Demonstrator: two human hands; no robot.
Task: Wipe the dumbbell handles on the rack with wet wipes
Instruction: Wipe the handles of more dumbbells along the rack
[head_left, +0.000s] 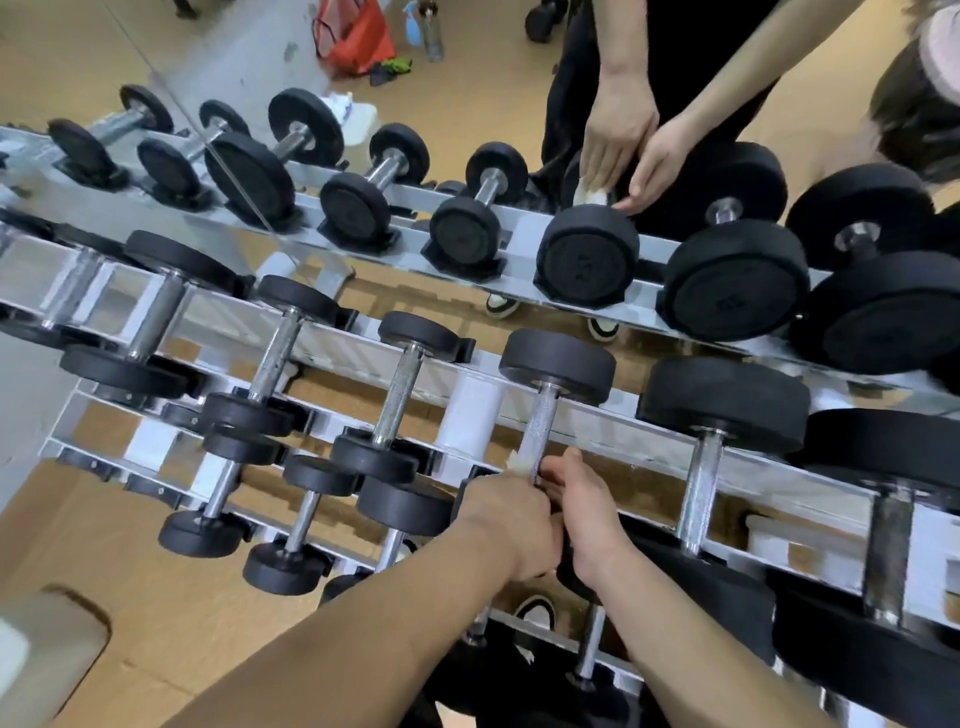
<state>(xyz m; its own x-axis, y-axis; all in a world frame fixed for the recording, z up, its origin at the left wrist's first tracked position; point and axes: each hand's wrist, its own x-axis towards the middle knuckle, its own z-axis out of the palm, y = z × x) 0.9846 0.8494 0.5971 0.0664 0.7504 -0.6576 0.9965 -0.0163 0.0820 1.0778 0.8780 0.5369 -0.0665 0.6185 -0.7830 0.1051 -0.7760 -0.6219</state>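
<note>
Head view: the left hand (506, 522) has its fingers curled round the near end of a dumbbell handle (543, 423). The wet wipe (519, 461) is bunched between fingers and steel, and its white edge pokes out just beyond the knuckles. The right hand (589, 519) lies just beside it, thumb touching the handle's right side, fingers tucked under the left hand; the mirror (467, 78) shows them fairly straight, holding nothing. Beyond the fingertips the bare handle runs on across the rack (332, 338)

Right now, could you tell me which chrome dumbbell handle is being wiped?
The chrome handle just right of the white rack post: only it has the white wet wipe on it, under the left hand.
</note>
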